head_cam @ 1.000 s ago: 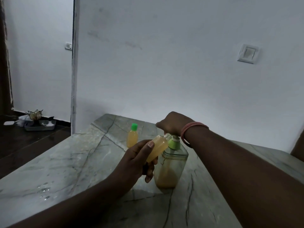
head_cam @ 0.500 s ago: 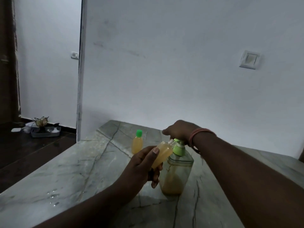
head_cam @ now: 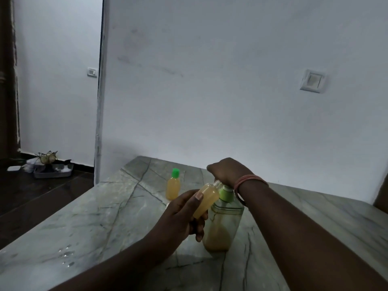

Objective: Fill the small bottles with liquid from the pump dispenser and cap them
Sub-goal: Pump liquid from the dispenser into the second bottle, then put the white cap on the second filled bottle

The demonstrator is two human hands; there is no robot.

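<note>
Beside pump dispenser (head_cam: 222, 223), tilted uncapped amber bottle (head_cam: 206, 199), left-hand fingers (head_cam: 197, 225) clamped around

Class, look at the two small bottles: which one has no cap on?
The small bottle gripped in the left hand, tilted toward the pump; the standing bottle wears a green cap.

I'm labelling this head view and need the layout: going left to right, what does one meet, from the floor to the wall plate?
Grey tray on the floor → capped small bottle → left hand gripping the open small bottle → pump dispenser → pink bangle → wall switch plate.
</note>
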